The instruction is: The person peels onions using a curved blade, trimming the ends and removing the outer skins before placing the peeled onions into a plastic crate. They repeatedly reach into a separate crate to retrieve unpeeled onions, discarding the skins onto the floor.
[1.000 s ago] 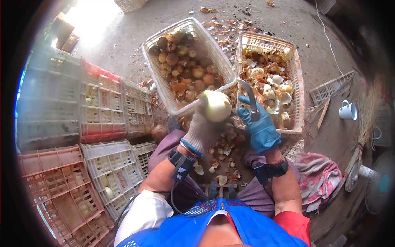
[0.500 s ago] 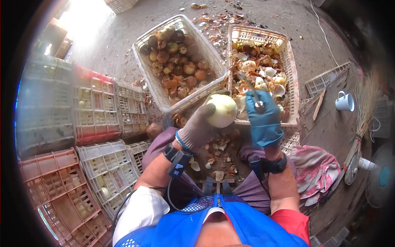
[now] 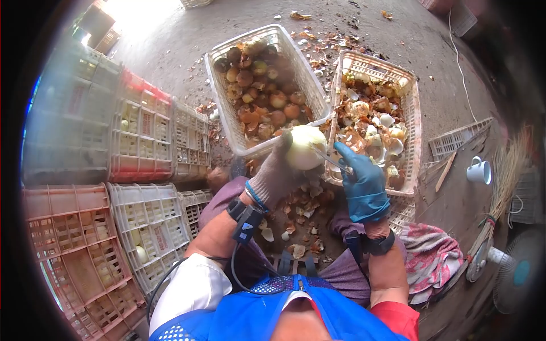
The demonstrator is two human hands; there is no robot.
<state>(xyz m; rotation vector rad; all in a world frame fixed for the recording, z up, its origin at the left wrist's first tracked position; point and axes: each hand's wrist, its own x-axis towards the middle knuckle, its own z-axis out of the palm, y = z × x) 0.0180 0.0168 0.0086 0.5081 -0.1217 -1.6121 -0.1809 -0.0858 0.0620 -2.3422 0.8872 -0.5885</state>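
Note:
My left hand (image 3: 277, 170), in a knit work glove, is closed around a large peeled onion (image 3: 306, 149) in front of my chest. The onion's surface is pale and bare of brown skin. In a blue rubber glove, my right hand (image 3: 362, 181) grips a small knife (image 3: 334, 161), its thin blade pointing left and meeting the onion's right side. Behind the onion stands a white crate (image 3: 243, 152) of unpeeled onions (image 3: 261, 94). Beyond my right hand is another crate (image 3: 418, 131) holding onion skins and peelings (image 3: 369, 122).
Stacked crates (image 3: 142, 131) line the left side, some with pale onions inside. Skins litter the floor (image 3: 398, 28) and the space between my knees. To the right are a light blue mug (image 3: 479, 171), a straw broom (image 3: 500, 176), a fan (image 3: 518, 275) and a pink-white cloth (image 3: 429, 256).
The knife has swung from pointing up and away to pointing left, against the onion. My right hand has turned with it, while the left still holds the onion.

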